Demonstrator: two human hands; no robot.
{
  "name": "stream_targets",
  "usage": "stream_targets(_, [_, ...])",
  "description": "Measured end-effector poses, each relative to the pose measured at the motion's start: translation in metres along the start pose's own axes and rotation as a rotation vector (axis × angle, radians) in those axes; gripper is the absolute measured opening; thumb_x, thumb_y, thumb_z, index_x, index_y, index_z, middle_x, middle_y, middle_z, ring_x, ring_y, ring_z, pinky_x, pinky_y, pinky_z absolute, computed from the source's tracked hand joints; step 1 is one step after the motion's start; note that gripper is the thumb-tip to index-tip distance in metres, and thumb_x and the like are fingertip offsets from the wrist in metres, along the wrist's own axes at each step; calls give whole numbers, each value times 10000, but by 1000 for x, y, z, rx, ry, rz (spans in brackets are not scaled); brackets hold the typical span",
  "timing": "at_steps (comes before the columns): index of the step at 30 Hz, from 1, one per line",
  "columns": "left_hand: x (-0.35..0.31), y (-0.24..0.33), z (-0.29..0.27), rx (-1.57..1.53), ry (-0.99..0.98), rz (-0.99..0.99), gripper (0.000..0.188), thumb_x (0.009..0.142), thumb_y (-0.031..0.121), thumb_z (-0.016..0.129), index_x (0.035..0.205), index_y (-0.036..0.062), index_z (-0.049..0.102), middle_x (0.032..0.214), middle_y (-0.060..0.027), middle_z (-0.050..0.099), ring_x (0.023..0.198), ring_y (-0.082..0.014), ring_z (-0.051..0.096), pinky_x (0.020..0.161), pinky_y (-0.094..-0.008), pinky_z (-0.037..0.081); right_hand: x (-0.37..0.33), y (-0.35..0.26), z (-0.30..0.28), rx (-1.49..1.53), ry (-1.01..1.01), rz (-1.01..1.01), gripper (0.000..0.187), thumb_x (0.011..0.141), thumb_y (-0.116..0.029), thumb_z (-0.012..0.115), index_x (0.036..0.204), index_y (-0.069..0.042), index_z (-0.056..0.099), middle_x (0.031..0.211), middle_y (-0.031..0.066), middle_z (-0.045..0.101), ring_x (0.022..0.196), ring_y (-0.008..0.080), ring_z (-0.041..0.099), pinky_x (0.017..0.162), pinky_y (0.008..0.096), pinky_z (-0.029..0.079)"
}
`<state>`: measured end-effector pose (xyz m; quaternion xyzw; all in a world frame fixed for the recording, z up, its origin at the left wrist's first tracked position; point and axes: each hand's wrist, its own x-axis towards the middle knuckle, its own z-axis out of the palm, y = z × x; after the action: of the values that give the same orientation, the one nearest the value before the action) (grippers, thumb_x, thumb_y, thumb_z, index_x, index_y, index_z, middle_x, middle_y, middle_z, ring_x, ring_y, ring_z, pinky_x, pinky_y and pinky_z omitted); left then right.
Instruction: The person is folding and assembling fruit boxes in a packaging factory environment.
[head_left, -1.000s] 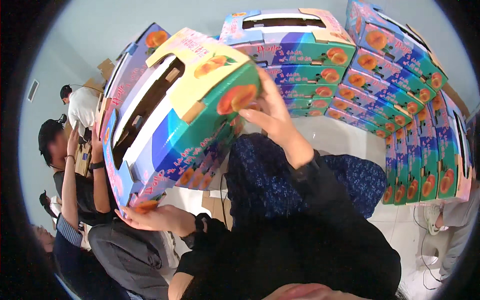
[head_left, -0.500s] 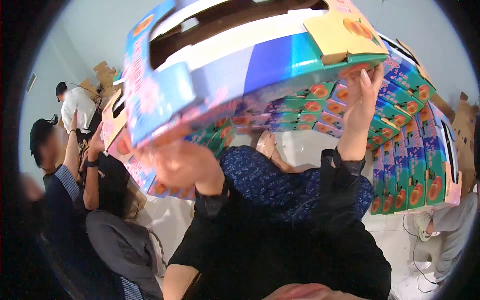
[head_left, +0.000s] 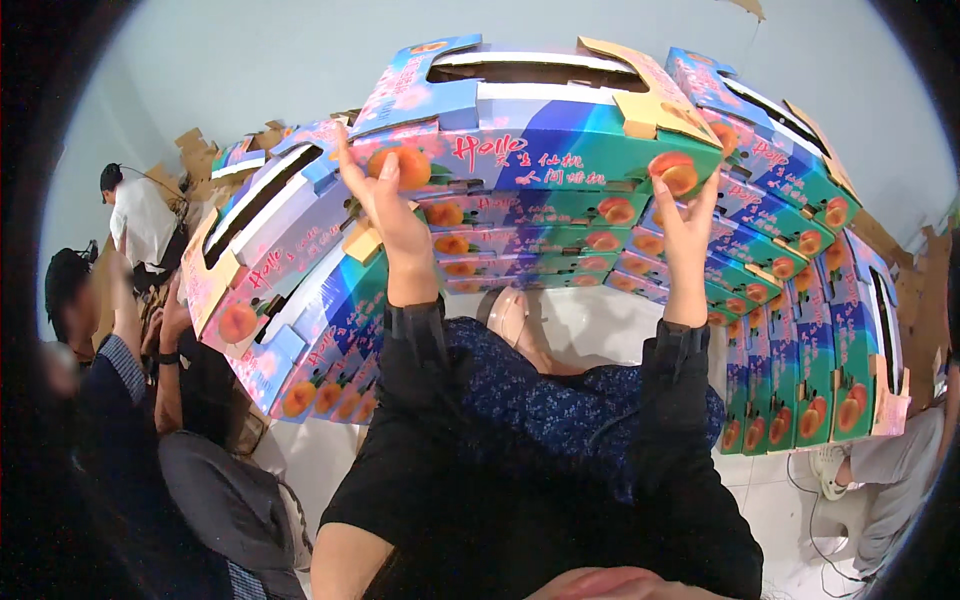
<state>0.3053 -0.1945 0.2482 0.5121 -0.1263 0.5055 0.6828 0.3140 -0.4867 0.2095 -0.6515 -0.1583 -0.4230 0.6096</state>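
Observation:
A colourful cardboard fruit box point(head_left: 560, 140) with peach pictures and a long open slot in its top sits on the middle stack of like boxes point(head_left: 520, 243). My left hand point(head_left: 390, 215) grips its near left corner, thumb against the front face and fingers along the side. At the near right corner, my right hand point(head_left: 688, 230) holds it with the thumb in front and the other fingers round the edge.
More boxes are stacked at left point(head_left: 290, 265) and at right point(head_left: 775, 180), with a row on edge at far right point(head_left: 810, 350). Co-workers point(head_left: 110, 420) are at the left. Another person's leg point(head_left: 910, 460) and a cable point(head_left: 815, 520) are at lower right.
The box has moved away from me and down from its raised, tilted position onto the middle stack. Both hands have gone with it, still on its corners.

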Motion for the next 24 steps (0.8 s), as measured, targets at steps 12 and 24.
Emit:
stream_targets(12, [32,-67,-12,383,-222,0,935,773,261,647,1482,10,90,1512,-220,162,1390,-239,188,1087,-332,203,13,16,26,-544,248,-20,832,765,-299,769,1442,-96,330,1173,142,393,857,175,504,746,274,447])
stream_targets(24, [33,-59,-12,-47,-231,-160,696,740,95,599,1381,61,328,1436,-164,232,1259,-255,372,1048,-372,332,23,28,30,51,259,139,786,748,-71,758,1398,-66,317,1228,111,373,861,113,520,729,257,482])
